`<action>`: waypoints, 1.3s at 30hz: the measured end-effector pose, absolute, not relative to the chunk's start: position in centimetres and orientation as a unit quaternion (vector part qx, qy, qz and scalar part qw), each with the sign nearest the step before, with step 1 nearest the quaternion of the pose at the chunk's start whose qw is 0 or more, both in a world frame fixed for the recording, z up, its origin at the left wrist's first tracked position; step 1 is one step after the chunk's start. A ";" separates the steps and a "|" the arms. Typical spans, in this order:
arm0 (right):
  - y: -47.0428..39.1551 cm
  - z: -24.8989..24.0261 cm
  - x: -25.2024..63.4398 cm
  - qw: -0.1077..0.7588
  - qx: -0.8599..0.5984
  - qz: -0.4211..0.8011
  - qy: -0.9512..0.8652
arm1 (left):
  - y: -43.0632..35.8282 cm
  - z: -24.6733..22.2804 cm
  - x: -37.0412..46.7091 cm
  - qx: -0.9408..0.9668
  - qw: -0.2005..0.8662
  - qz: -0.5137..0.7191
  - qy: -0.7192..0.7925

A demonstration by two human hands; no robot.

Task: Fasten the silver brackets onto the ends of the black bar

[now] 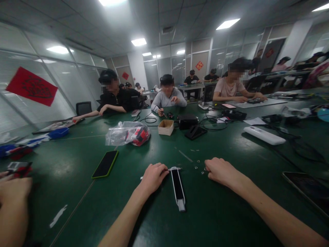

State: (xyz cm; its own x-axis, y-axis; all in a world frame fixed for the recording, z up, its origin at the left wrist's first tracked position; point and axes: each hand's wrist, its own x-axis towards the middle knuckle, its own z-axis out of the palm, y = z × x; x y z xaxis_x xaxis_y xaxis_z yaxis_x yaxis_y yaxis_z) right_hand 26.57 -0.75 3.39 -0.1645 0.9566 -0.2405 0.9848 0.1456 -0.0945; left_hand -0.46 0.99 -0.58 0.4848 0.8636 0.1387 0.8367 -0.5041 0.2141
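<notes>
On the green table in front of me lies a long, narrow black strip in a white frame (177, 185), with a pale grey block at its near end. A thin crosswise rod sticks out at its far end. My left hand (154, 176) pinches the left tip of this rod, thumb and fingers together. To the right, my right hand (222, 173) rests on the table with its fingers curled closed. Several tiny metal rings (196, 167) are scattered beside its fingertips; whatever is inside the fingers is hidden.
A green-edged phone (106, 164) lies left, below a clear plastic bag (128, 133) with red parts. Beyond stand a small open box (166, 127) and a black box (187, 121). A white device (264, 135) and cables lie right. Another person's hand (15, 192) enters at left.
</notes>
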 end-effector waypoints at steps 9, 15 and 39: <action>-0.4 3.2 27.1 0.045 0.629 -0.128 0.766 | 1.0 -0.6 -0.4 0.862 0.055 0.118 0.491; 0.2 3.3 28.4 0.026 0.619 -0.169 0.767 | 0.8 -0.5 -0.4 0.862 0.052 0.108 0.493; -1.4 3.4 25.7 0.053 0.644 -0.038 0.762 | 0.9 -0.4 -0.5 0.859 0.067 0.123 0.493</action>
State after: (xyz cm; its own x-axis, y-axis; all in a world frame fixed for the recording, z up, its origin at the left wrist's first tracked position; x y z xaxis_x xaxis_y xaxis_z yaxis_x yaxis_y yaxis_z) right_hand 25.74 -1.44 3.36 -0.1649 0.9778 -0.1294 0.9858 0.1676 0.0101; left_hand -0.46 0.87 -0.42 0.4837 0.8631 0.1452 0.8300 -0.5050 0.2366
